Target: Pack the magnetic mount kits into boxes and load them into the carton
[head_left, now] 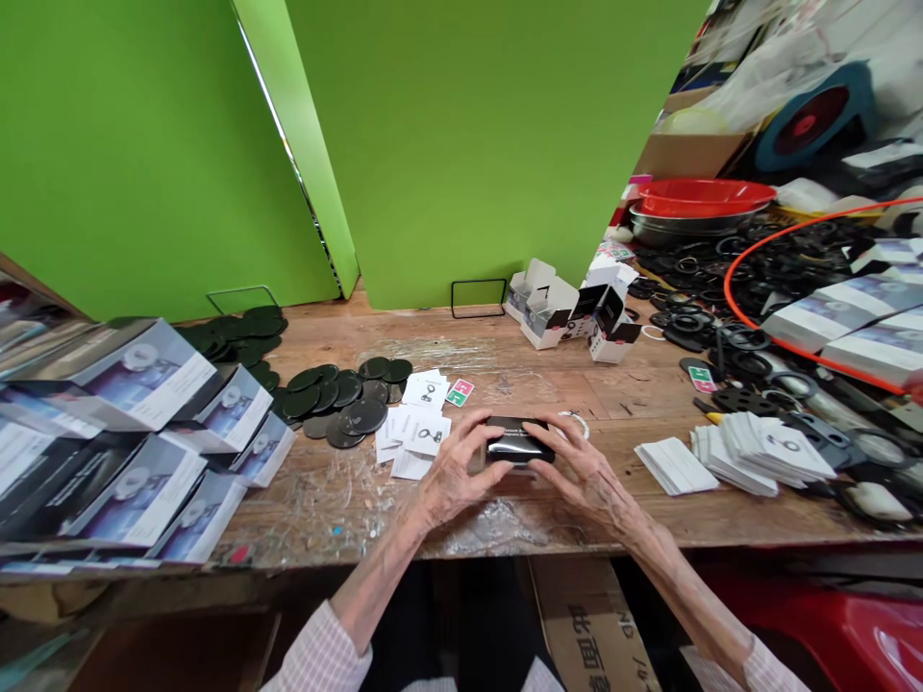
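The black printed box (517, 444) is between the left grip (461, 466) and the right grip (586, 471), near the front edge of the desk (612, 394) — its long axis goes from left to right. Both grips hold it, one at each end — neither is nearer.

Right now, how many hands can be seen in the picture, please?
2: the left hand at the left end of the black item, and the right hand at its right end.
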`<state>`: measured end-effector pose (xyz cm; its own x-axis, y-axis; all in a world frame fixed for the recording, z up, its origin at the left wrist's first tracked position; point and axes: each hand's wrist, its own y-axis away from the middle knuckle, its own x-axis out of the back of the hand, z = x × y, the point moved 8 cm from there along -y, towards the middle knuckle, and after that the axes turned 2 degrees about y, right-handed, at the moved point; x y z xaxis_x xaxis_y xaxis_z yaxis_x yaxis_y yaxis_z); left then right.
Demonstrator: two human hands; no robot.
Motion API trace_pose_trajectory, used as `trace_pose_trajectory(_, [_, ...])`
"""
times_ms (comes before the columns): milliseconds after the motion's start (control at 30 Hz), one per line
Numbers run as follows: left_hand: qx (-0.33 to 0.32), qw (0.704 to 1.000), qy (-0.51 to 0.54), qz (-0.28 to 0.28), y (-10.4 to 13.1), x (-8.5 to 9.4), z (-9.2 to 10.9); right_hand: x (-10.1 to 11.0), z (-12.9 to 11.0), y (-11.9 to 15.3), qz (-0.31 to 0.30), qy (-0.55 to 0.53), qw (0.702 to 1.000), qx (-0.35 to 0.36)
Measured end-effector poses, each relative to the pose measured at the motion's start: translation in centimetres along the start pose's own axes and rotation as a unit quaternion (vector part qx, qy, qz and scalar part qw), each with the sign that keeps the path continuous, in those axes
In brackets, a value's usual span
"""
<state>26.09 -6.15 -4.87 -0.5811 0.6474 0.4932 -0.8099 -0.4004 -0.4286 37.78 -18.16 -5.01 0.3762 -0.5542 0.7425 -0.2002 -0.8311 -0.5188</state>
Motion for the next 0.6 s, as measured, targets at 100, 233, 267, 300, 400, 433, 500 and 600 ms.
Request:
trace_pose_trajectory(100, [-0.031,0.999,-0.027,-0.008,-0.2,-0.3,0.6,0.0,-0.4,-0.2,0.009,0.027,1.0,0.011])
trace_pose_trajectory(233, [-0.065,0.997,-0.032,0.017,-0.4,0.2,1.0,0.1,-0.8,-0.3,0.01,0.05,0.999,0.016])
trace_pose_trajectory(267, [-0.07,0.997,-0.036,0.02,-0.3,0.3,1.0,0.2,-1.0,-0.4,0.011,0.057,0.998,0.02])
trace_pose_trajectory(300, [-0.074,0.996,-0.043,0.021,-0.2,0.2,0.8,0.2,-1.1,-0.4,0.012,0.064,0.998,0.028])
trace_pose_trajectory(400, [-0.085,0.994,-0.069,0.014,0.8,-0.2,0.3,-0.2,-1.3,0.0,-0.001,0.081,0.995,0.056])
trace_pose_trajectory(433, [-0.087,0.993,-0.077,0.01,1.1,-0.4,0.2,-0.4,-1.2,0.4,-0.006,0.088,0.994,0.064])
trace_pose_trajectory(500, [-0.087,0.992,-0.089,0.002,1.6,-0.8,0.2,-1.1,-0.7,1.3,-0.005,0.101,0.993,0.067])
trace_pose_trajectory(600, [-0.081,0.993,-0.09,-0.015,1.4,-1.5,0.2,-2.3,0.9,2.7,0.01,0.088,0.995,0.046])
